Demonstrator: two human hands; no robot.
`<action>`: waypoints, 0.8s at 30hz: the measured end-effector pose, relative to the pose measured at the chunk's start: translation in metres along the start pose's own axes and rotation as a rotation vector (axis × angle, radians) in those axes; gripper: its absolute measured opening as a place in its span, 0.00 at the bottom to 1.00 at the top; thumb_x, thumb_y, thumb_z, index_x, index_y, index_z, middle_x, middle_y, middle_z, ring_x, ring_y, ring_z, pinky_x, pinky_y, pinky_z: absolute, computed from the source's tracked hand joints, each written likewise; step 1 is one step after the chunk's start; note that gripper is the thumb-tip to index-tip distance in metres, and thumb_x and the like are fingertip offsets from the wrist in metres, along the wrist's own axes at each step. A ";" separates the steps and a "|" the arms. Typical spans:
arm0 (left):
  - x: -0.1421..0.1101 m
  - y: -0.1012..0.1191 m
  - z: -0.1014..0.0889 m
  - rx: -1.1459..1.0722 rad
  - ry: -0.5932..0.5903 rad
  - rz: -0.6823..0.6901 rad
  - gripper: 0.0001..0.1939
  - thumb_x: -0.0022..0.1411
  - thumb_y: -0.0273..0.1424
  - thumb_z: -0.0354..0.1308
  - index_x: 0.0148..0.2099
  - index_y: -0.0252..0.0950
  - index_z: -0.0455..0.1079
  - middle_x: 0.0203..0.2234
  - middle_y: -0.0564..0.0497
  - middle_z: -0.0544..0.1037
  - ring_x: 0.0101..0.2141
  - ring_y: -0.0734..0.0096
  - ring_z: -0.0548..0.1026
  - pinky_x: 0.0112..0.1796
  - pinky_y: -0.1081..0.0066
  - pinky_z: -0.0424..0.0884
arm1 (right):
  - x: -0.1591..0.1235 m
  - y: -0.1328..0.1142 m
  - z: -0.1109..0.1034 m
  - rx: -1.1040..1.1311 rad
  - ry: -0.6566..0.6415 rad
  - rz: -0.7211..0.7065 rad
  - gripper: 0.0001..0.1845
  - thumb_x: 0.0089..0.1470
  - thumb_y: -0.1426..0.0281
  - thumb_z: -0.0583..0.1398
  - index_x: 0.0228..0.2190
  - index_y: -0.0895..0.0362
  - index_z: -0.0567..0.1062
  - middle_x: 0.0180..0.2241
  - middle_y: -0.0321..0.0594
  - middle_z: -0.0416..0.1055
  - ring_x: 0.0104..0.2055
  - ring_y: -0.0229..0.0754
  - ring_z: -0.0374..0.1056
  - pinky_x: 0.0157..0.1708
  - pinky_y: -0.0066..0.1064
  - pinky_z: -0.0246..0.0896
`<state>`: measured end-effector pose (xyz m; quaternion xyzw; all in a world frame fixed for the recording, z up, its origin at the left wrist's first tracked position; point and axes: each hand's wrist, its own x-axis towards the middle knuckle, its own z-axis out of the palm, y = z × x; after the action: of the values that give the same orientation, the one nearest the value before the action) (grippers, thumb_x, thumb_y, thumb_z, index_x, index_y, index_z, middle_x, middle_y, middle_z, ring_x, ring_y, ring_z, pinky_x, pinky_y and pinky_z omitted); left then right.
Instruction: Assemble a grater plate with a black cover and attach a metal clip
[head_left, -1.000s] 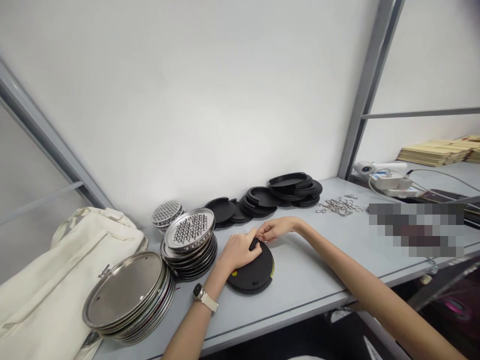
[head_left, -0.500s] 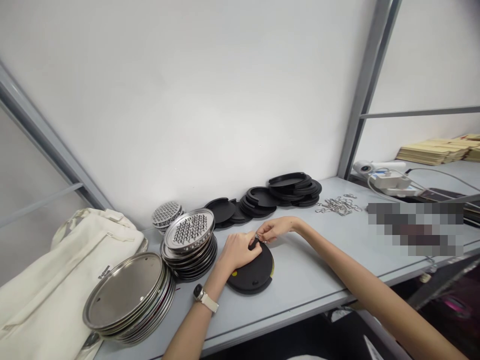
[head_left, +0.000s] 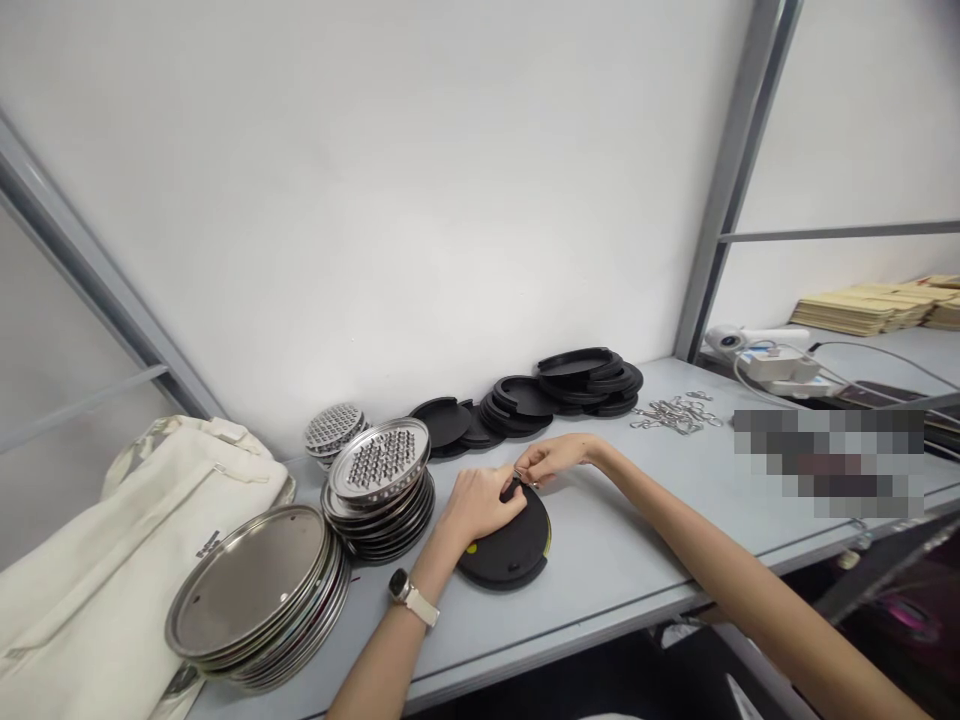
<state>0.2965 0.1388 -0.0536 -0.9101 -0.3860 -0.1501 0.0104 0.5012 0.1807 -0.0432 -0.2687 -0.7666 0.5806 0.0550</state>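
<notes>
Where hands (head_left: 478, 503) (head_left: 553, 458) meet, round disc (head_left: 504, 552), lying flat

A workshop, by the looks: grey worktop (head_left: 592, 570), stacked metal discs (head_left: 251, 580), piled black discs (head_left: 525, 397), scattered metal clips (head_left: 677, 413), steel upright (head_left: 733, 190).

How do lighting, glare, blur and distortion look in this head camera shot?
Head view: soft bright patch on the wall; faint sheen on the metal plates; grey posts lean outward, likely wide-angle stretch; pixelated block at right; metal piece at the right hand too small to read.
</notes>
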 end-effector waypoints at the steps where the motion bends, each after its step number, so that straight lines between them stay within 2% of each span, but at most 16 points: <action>1: 0.000 0.000 0.000 0.001 0.004 0.002 0.09 0.60 0.36 0.50 0.33 0.37 0.67 0.23 0.54 0.73 0.24 0.72 0.69 0.25 0.71 0.49 | 0.000 0.000 0.000 0.002 0.000 0.000 0.08 0.48 0.68 0.55 0.21 0.59 0.64 0.17 0.26 0.53 0.22 0.31 0.48 0.27 0.27 0.46; 9: 0.000 0.001 -0.002 0.011 0.007 -0.008 0.12 0.60 0.36 0.50 0.29 0.36 0.68 0.21 0.54 0.72 0.24 0.72 0.69 0.25 0.70 0.49 | -0.002 0.001 0.001 0.055 0.019 0.010 0.07 0.46 0.69 0.55 0.21 0.58 0.63 0.17 0.26 0.52 0.22 0.31 0.48 0.29 0.27 0.49; 13: 0.001 0.001 0.000 0.004 0.017 -0.015 0.12 0.60 0.35 0.50 0.28 0.36 0.68 0.20 0.54 0.72 0.23 0.73 0.68 0.25 0.71 0.49 | -0.002 0.004 0.000 0.112 0.068 -0.003 0.06 0.47 0.71 0.53 0.21 0.57 0.62 0.16 0.25 0.51 0.21 0.31 0.48 0.33 0.29 0.55; 16: 0.001 0.000 0.003 -0.009 0.005 -0.015 0.12 0.60 0.35 0.49 0.28 0.36 0.67 0.20 0.54 0.72 0.22 0.73 0.67 0.25 0.71 0.49 | -0.002 0.011 0.001 0.149 0.133 -0.028 0.04 0.48 0.72 0.51 0.23 0.56 0.62 0.14 0.25 0.52 0.22 0.32 0.52 0.35 0.30 0.56; 19: 0.002 0.000 0.005 -0.023 -0.001 -0.019 0.11 0.61 0.35 0.49 0.28 0.37 0.65 0.21 0.54 0.72 0.22 0.73 0.68 0.25 0.71 0.49 | -0.003 0.018 0.006 0.144 0.260 -0.075 0.06 0.47 0.74 0.50 0.21 0.57 0.63 0.15 0.27 0.54 0.23 0.33 0.56 0.32 0.27 0.56; 22: 0.001 0.000 0.006 -0.041 -0.002 -0.028 0.10 0.61 0.35 0.49 0.29 0.37 0.64 0.22 0.55 0.73 0.23 0.72 0.69 0.26 0.71 0.50 | -0.004 0.022 0.014 0.129 0.350 -0.087 0.06 0.45 0.75 0.50 0.20 0.59 0.64 0.20 0.31 0.62 0.21 0.30 0.53 0.24 0.24 0.51; 24: 0.000 0.000 0.005 -0.062 -0.008 -0.033 0.09 0.61 0.34 0.49 0.30 0.37 0.64 0.23 0.55 0.74 0.24 0.71 0.70 0.26 0.71 0.51 | -0.003 0.022 0.017 0.131 0.372 -0.091 0.07 0.46 0.75 0.50 0.21 0.60 0.66 0.23 0.33 0.65 0.20 0.29 0.53 0.23 0.23 0.50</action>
<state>0.2982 0.1397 -0.0585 -0.9041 -0.3963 -0.1587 -0.0216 0.5045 0.1684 -0.0680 -0.3320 -0.7154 0.5664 0.2390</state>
